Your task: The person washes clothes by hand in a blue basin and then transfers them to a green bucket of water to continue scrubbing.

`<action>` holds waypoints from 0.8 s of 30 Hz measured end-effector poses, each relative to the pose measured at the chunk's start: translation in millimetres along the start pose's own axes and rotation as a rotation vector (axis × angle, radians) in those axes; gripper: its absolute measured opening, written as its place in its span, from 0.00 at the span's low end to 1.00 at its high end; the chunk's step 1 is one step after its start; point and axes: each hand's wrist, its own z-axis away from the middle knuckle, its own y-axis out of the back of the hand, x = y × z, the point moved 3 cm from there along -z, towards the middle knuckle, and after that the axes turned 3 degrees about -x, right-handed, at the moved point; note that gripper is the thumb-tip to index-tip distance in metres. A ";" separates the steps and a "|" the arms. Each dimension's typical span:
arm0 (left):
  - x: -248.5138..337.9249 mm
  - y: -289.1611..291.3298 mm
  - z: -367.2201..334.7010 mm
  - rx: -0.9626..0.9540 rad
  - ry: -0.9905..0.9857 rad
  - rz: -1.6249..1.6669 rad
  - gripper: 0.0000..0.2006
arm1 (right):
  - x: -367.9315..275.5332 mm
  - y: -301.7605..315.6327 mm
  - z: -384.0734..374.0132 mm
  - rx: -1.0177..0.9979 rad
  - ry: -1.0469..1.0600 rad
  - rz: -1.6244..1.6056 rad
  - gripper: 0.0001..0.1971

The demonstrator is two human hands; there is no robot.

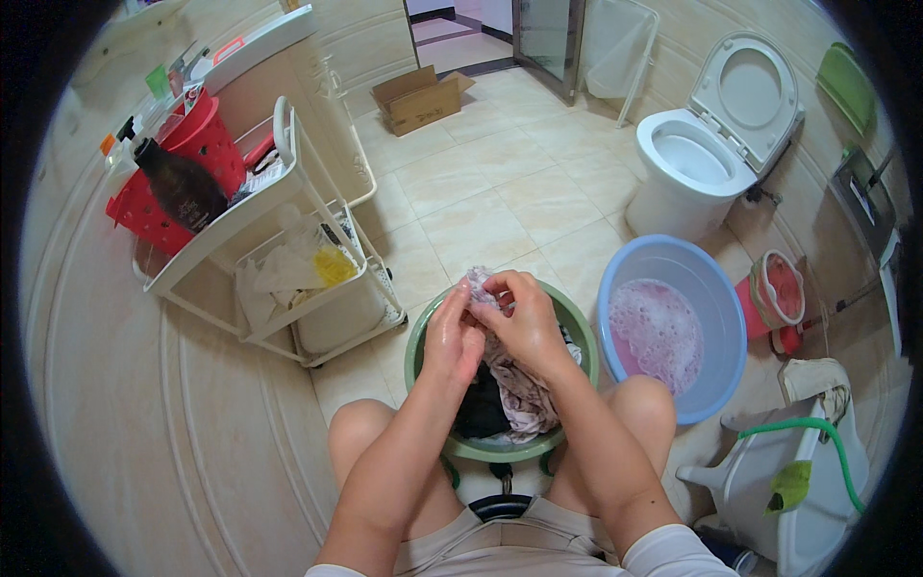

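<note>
Over a green basin (415, 363) between my knees, both my hands are raised together around a bunched piece of pale patterned cloth (478, 277). My left hand (456, 332) presses its palm side against the cloth, fingers pointing up and away. My right hand (524, 313) has its fingers curled, pinching the cloth from the right. Below them in the basin lies wet laundry: a patterned pinkish garment (524, 389) and a black garment (483, 409). Whether the held cloth is part of the patterned garment is partly hidden by my hands.
Right of the green basin stands a blue basin (615, 380) of foamy pinkish water. Beyond are a toilet (663, 183) with its lid up and a red bucket (755, 306). A white rolling cart (279, 317) with bottles stands left; a cardboard box (423, 108) lies near the doorway.
</note>
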 end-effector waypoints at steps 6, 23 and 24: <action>3.8 -9.0 4.7 -0.022 0.035 0.069 0.16 | 2.3 15.9 -4.9 0.000 -0.093 -0.116 0.07; 78.0 22.8 -4.0 0.182 -0.252 -0.308 0.12 | 48.5 88.2 -21.0 0.509 -0.252 -1.052 0.06; 82.7 23.7 -2.7 0.199 -0.262 -0.313 0.11 | 57.9 92.7 -20.7 0.552 -0.251 -1.034 0.06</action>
